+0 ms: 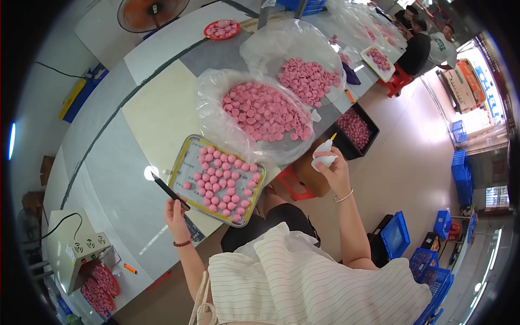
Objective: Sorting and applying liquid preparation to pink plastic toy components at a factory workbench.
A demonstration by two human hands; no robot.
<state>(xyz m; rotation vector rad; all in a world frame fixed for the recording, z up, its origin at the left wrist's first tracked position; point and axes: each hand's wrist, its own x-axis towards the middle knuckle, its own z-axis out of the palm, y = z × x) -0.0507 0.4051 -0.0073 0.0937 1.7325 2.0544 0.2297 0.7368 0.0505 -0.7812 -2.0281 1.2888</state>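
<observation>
My left hand (176,219) is closed on a slim black stick-like tool (169,190) with a narrow far end, beside the tray's left edge; its exact kind is unclear. My right hand (337,174), raised to the right of the table, grips a small white squeeze bottle (325,147) with a yellow nozzle pointing up. A shallow tray (179,176) with a yellow inner edge lies at the table's near edge, above my lap. Rows of round pink pieces (218,172) fill much of it, while its left part shows bare surface with small dark marks.
Behind the tray, two clear plastic bags (208,103) lie spread with heaps of pink cup-shaped pieces (265,108). A black crate (371,127) of pink pieces stands right of the table. A beige machine (76,244) sits left, a fan (151,13) far left. People sit farther along the table.
</observation>
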